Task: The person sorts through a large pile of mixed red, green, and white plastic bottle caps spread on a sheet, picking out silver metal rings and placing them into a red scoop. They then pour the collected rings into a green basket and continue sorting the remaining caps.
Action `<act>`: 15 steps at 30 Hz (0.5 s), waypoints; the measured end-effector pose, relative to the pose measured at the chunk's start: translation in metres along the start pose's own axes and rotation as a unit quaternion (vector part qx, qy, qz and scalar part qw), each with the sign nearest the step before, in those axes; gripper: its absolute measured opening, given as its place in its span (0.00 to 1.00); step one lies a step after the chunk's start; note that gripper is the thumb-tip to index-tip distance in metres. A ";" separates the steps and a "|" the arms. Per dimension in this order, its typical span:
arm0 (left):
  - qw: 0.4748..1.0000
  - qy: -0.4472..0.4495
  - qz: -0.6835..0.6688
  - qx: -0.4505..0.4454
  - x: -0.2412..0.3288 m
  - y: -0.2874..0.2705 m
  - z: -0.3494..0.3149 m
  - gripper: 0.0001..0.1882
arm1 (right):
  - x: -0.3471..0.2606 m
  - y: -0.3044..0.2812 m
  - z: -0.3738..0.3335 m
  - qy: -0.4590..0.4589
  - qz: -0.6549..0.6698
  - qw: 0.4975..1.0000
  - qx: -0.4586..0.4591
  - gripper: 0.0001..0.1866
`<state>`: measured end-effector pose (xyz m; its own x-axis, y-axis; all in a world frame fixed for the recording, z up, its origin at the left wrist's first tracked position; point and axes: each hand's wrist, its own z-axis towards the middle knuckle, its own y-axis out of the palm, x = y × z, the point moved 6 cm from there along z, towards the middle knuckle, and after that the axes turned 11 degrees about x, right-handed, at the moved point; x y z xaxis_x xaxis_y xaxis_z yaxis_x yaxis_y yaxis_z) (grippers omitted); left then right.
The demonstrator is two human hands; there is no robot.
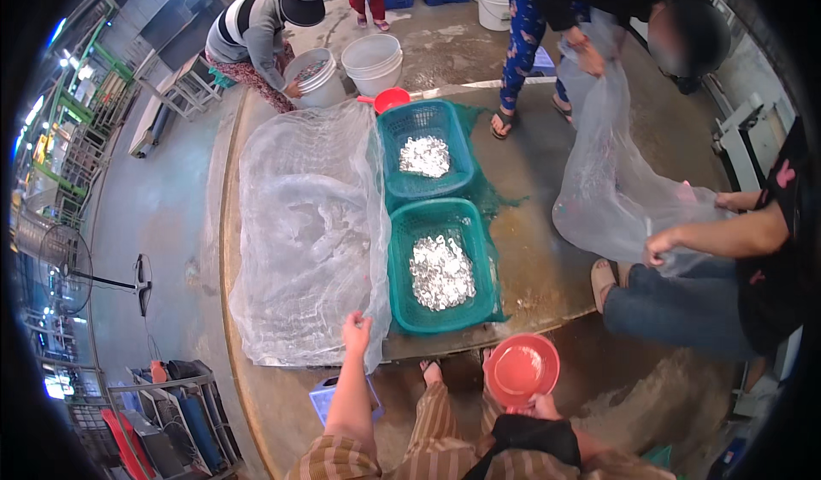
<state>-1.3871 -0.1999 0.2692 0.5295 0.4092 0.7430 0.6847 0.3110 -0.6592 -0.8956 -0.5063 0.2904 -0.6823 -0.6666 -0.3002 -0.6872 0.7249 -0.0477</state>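
Observation:
My left hand (357, 333) is closed at the near right edge of a white mesh net (299, 223), its fingers pinching the fabric. The net is spread over a low platform, with wrinkles across its middle. In my right hand (540, 407) is a red plastic dipper (520, 369), gripped at its near rim, bowl facing up; no contents can be made out in it. Beside the net stand two green plastic baskets, a near one (486, 266) and a far one (469, 151). Each holds a heap of small shiny silvery pieces (441, 273), too small to name.
A second red dipper (392, 99) lies behind the far basket. White buckets (373, 63) stand at the back, where a person (256, 31) bends. At right, two people hold another white net (611, 181). A purple stool (329, 399) is by my left forearm.

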 end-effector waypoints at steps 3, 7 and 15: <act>0.983 -0.157 -0.018 -0.091 -0.035 -0.008 -0.093 0.17 | -0.035 0.010 -0.008 -0.079 0.044 0.995 -0.052 0.13; 0.951 -0.198 -0.102 -0.214 0.028 0.000 -0.205 0.13 | -0.066 0.008 -0.025 -0.072 0.058 0.996 -0.011 0.10; 0.783 -0.286 -0.164 -0.528 0.160 0.048 -0.330 0.31 | -0.088 0.047 -0.052 -0.055 0.071 0.994 -0.069 0.13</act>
<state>-1.1043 -0.4022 0.3944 0.1343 0.8665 0.4807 0.9289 -0.2791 0.2436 -0.8803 -0.4223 0.3639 -0.7487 -0.5313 -0.3965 -0.6192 0.7741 0.1320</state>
